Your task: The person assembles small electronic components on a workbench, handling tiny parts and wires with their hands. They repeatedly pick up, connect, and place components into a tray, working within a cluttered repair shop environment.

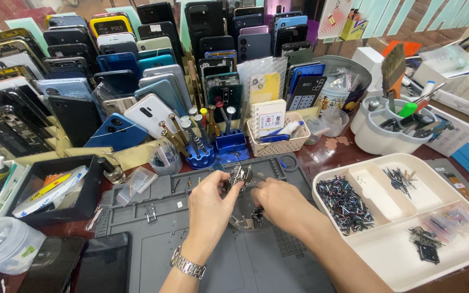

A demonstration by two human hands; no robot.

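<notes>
My left hand [208, 205] pinches a small cluster of dark metal phone parts [238, 176] above the grey work mat [158, 244]. A metal watch is on that wrist. My right hand [279, 202] rests beside it, fingers curled over a small round clear dish [248, 221] holding more tiny parts. Whether the right fingers grip anything is hidden. Both hands touch near the mat's middle.
Rows of phone backs [109, 81] stand behind. Screwdrivers in blue stands [202, 146], a woven basket [278, 142], a white divided tray [403, 228] of small parts at right, a black box [55, 190] at left, two dark phones [77, 266] at front left.
</notes>
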